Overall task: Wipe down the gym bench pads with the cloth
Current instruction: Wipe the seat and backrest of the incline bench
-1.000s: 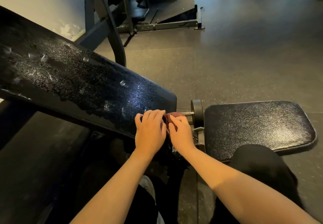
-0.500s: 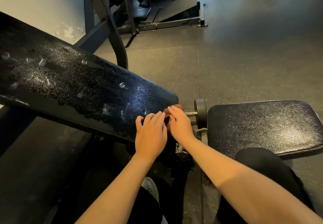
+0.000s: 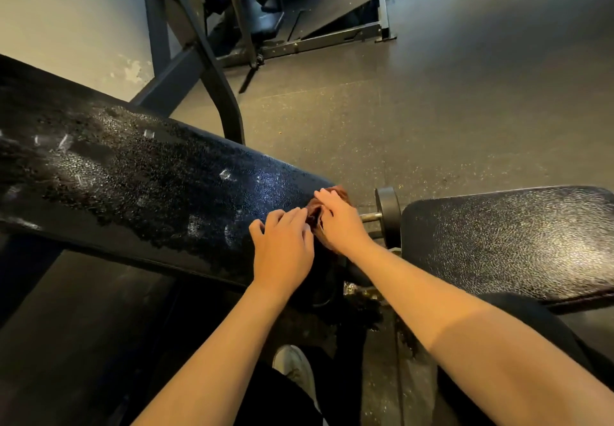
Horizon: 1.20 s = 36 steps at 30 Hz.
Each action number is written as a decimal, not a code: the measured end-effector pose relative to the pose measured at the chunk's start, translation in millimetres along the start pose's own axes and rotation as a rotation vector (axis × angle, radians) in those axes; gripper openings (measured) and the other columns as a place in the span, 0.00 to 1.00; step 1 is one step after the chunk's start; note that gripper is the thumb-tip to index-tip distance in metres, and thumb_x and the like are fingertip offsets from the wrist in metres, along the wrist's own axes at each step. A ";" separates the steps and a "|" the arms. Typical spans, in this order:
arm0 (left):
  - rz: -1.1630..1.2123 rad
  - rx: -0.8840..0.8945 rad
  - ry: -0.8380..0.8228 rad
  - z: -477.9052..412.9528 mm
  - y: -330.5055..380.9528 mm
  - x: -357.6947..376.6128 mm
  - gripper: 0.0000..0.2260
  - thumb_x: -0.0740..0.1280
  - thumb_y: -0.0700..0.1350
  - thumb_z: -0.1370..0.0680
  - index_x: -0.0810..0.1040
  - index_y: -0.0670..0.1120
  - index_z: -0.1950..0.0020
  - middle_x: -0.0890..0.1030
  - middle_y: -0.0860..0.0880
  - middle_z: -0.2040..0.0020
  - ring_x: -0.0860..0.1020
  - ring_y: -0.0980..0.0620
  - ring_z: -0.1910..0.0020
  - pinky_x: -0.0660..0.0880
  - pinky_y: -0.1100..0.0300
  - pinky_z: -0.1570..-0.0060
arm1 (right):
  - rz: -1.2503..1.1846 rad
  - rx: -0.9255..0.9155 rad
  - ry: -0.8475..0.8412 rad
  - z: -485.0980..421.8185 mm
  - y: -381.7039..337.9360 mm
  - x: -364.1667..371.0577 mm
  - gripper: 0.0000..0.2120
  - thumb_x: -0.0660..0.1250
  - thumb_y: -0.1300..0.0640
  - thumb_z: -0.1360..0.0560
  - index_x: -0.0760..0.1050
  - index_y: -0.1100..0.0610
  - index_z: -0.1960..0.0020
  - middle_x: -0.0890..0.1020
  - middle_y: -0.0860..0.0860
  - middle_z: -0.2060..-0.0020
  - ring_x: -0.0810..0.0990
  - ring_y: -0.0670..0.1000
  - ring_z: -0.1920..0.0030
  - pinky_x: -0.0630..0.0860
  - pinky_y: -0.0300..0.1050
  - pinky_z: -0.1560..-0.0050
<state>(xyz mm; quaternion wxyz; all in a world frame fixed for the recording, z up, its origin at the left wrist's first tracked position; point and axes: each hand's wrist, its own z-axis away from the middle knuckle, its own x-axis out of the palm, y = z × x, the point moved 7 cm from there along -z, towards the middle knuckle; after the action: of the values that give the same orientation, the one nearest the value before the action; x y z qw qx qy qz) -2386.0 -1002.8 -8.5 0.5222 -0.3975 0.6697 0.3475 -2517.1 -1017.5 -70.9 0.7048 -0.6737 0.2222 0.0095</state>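
The long black back pad (image 3: 149,186) slopes up to the left, wet and speckled with droplets. The black seat pad (image 3: 498,239) lies to the right across a gap. A bunched brown cloth (image 3: 339,191) sits on the lower right end of the back pad. My right hand (image 3: 342,223) lies over the cloth, fingers curved round it. Beside it my left hand (image 3: 282,249) rests on the pad with relaxed fingers, its fingertips touching the cloth's left edge. Most of the cloth is hidden under my right hand.
A black round knob on a metal pin (image 3: 387,209) sticks out in the gap between the pads. A dark steel frame upright (image 3: 216,86) rises behind the back pad. Another machine (image 3: 265,10) stands at the back. My white shoe (image 3: 294,366) and knee (image 3: 531,319) are below.
Both hands have shifted slightly up the end of the back pad with the cloth. The right hand now covers more of the cloth. The view has tilted a little.
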 end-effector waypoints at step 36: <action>-0.001 0.167 0.123 20.9 14.0 -5.3 0.13 0.59 0.52 0.17 0.78 0.55 0.37 0.83 0.58 0.46 0.75 0.52 0.41 0.65 0.50 0.42 | -0.023 0.002 0.098 58.6 18.8 15.2 0.21 0.59 0.57 0.16 0.67 0.54 0.24 0.66 0.48 0.24 0.56 0.46 0.22 0.56 0.51 0.21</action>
<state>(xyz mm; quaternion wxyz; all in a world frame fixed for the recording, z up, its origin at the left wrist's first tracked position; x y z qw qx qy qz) -2389.0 -977.2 -7.0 0.5115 -0.3736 0.7269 0.2652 -2491.7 -964.2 -94.1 0.6939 -0.6750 0.2487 -0.0319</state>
